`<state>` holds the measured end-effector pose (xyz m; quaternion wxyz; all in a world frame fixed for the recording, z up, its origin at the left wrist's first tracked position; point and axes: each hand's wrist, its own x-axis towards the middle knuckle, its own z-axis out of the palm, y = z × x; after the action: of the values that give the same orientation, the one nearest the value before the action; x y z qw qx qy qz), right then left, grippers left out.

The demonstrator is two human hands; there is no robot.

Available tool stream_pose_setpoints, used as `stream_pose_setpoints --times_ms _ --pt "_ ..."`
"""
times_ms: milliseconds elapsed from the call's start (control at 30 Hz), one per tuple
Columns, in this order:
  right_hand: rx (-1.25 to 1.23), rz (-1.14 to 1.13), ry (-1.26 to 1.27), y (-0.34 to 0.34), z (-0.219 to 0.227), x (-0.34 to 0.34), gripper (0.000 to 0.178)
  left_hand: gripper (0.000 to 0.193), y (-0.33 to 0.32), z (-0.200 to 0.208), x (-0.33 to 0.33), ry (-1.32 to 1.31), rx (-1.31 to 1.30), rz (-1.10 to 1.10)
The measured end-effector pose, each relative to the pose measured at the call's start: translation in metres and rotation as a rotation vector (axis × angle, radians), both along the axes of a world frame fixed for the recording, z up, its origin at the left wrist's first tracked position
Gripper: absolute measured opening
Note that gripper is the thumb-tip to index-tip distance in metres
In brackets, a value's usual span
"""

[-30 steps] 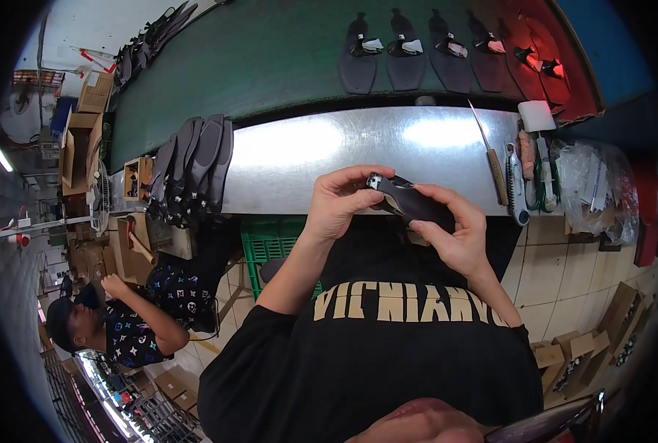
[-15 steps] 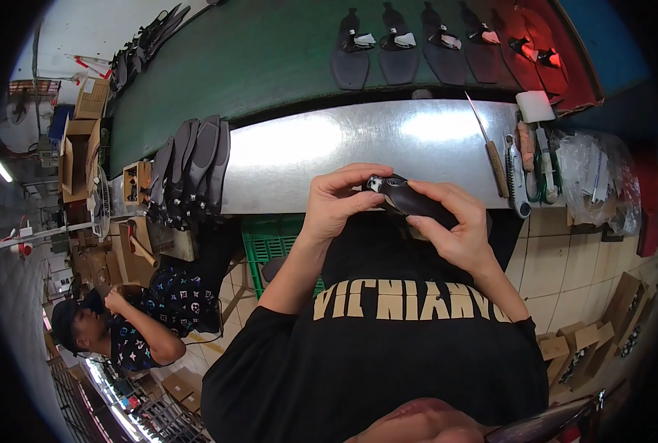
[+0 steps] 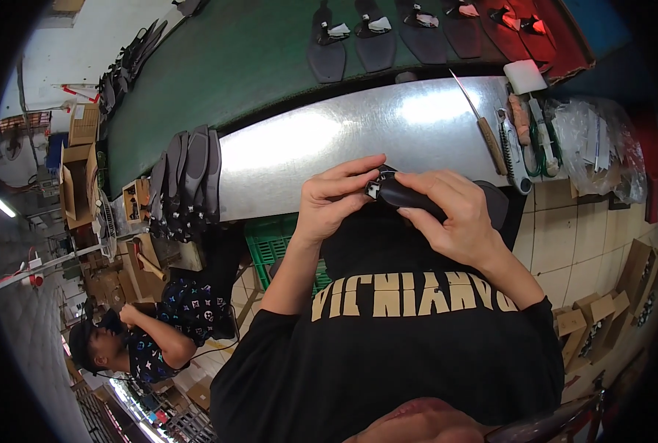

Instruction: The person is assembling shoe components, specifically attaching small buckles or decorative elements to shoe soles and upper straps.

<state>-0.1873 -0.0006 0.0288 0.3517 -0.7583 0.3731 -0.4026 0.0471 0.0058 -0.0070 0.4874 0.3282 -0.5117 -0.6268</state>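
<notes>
A black sandal [image 3: 410,198] with a dark sole is held between my two hands, above the near edge of the metal bench. My left hand [image 3: 338,198] pinches its left end, where a small white patch shows. Wrapped over the smooth black part is my right hand [image 3: 454,214], thumb below and fingers on top. The rounded sole end [image 3: 494,205] sticks out to the right behind that hand. My left fingertips partly hide the strap end.
Dark sandal soles [image 3: 196,166] are piled at the bench's left end. On its right lie an awl [image 3: 489,140], a utility knife [image 3: 515,159], a white block [image 3: 525,76] and a plastic bag [image 3: 602,155]. Strapped soles [image 3: 375,52] line the green belt [image 3: 248,59]. A person [image 3: 159,332] is at left.
The sandal has turned in my hands, so its sole end now shows right of my right hand. My right fingers have shifted slightly left along it. The whole view has shifted a little.
</notes>
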Motion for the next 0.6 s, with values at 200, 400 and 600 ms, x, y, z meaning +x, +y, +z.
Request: stream_pose_setpoints --times_ms 200,400,600 --pt "-0.028 -0.007 -0.026 0.0029 -0.0019 0.0031 0.037 0.043 -0.0005 -0.0004 0.0010 -0.090 -0.068 -0.038" --pt "-0.030 -0.001 -0.010 0.0050 -0.0031 0.0044 0.036 0.044 0.0046 0.0038 -0.0004 -0.075 -0.055 -0.049" --pt "-0.004 0.016 0.023 0.0062 -0.0080 0.0048 0.037 0.044 0.0087 0.0063 -0.0027 -0.114 -0.073 -0.071"
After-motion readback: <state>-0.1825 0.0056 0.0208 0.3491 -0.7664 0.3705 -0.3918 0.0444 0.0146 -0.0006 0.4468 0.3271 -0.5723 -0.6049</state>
